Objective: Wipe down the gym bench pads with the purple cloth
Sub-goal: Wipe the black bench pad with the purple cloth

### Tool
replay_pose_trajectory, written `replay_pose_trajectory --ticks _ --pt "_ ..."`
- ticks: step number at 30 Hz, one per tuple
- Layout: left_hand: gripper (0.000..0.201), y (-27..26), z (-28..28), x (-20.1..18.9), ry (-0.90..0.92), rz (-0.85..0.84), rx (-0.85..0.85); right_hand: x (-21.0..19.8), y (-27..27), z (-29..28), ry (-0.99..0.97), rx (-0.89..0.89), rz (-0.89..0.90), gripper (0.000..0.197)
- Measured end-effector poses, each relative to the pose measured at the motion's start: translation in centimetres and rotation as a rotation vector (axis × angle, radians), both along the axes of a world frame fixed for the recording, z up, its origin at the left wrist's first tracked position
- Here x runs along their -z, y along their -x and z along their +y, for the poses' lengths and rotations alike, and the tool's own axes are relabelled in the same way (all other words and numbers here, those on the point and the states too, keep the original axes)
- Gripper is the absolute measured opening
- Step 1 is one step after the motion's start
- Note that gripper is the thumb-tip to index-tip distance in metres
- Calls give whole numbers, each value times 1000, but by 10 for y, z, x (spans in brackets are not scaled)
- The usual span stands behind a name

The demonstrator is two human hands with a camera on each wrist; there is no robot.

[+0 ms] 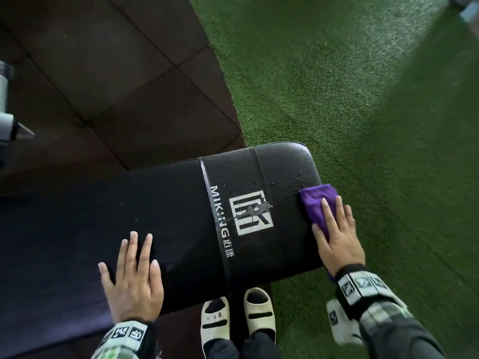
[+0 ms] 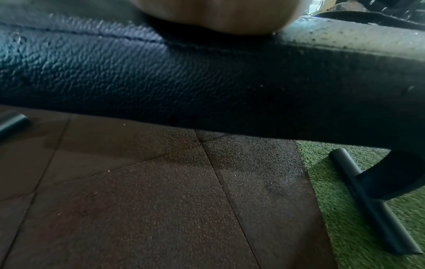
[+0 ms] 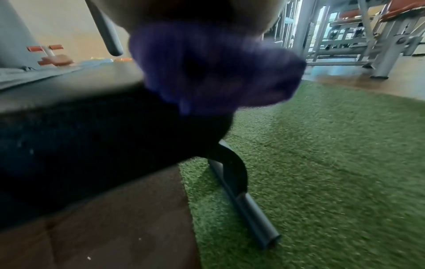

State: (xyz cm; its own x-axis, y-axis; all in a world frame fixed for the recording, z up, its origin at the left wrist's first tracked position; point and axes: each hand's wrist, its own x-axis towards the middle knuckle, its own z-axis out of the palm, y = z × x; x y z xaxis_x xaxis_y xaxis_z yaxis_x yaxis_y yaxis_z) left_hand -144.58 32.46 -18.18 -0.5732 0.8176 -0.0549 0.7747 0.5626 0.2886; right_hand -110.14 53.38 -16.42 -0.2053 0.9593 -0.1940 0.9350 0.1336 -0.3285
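A black gym bench pad with a white logo runs across the head view; water droplets dot its right end. The purple cloth lies on that right end. My right hand presses flat on the cloth with straight fingers. My left hand rests flat on the pad's near edge, fingers spread, holding nothing. The right wrist view shows the cloth bunched under the palm at the pad's end. In the left wrist view the pad's textured side fills the frame, with the heel of my left hand on top.
Dark rubber floor tiles lie to the left and green turf to the right. The bench's black foot bar sits on the turf. My feet in pale slides stand under the near edge. Gym machines stand far right.
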Motion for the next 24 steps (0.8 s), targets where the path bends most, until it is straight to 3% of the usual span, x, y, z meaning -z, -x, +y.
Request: replay_pose_trajectory --ticks 4,8,13,18,24 --pt "56 0 1 0 5 -2 1 -4 41 -10 -75 -202 -41 57" --pt "56 1 1 0 14 -5 3 -5 25 -53 -52 -413 -4 51" --pt "56 2 1 0 25 -6 5 -3 -21 -47 31 -265 20 51" --pt "56 1 1 -1 26 -6 4 -4 12 7 57 -20 -19 59" --pt "56 2 0 0 18 -1 7 -9 39 -20 18 -311 -86 56"
